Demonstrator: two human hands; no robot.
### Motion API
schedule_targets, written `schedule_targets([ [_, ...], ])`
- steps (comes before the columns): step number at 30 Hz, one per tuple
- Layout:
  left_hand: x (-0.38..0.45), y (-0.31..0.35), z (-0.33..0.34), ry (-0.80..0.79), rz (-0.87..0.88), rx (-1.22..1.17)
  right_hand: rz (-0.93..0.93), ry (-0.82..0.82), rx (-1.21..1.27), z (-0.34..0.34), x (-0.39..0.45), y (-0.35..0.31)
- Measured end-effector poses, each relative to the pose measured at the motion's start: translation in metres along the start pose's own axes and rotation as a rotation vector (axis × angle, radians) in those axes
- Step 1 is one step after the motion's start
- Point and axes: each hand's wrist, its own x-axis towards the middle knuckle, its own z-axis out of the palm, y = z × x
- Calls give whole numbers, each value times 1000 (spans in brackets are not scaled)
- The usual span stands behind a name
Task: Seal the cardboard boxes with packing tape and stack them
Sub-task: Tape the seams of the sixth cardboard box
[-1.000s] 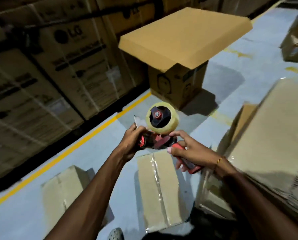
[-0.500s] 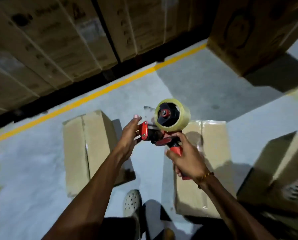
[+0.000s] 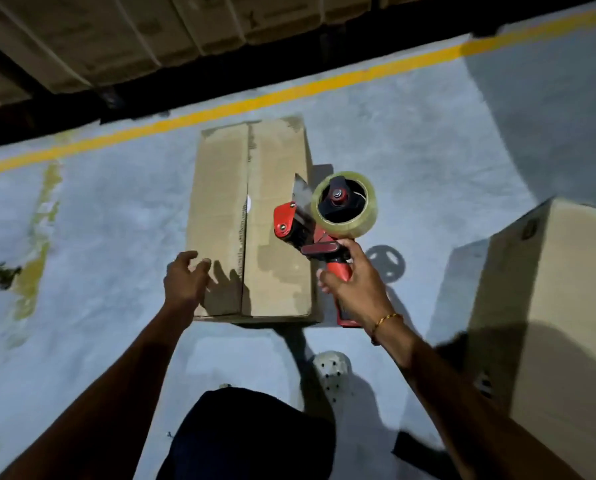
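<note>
box: a cardboard box point(image 3: 251, 220) lies flat on the floor point(image 3: 99, 237) at frame centre; its centre seam runs top to bottom and shows no fresh tape that can be made out.
right hand: the right hand point(image 3: 353, 282) has its grip closed round the red handle of the tape dispenser point(image 3: 324, 223), held above the box's right edge.
left hand: the left hand point(image 3: 185, 277) is open, fingers spread, at the box's lower left corner; contact cannot be confirmed.
tape end: a loose tab point(image 3: 301, 190) stands up at the dispenser's front.
risk, tab: judged likely to fold back onto itself if not pressed flat first.
risk, box: unbraced, it may slide on the smooth floor under the pull.
risk, alignment: dispenser sits right of the seam; starting there would miss the flap joint.
risk, blade: serrated edge near the left hand's fingers.
</note>
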Motion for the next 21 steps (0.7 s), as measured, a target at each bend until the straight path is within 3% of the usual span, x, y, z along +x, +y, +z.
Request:
schedule_targets([
  [4,42,-45,-1,-156,-144,32,-56,6,-34,43,13,22],
  [9,67,-55,7,-130,-199,-19,-43,20,-21,68,24,36],
  [21,74,-56,3,-236,-80,-98,-1,57,133,82,40,36],
])
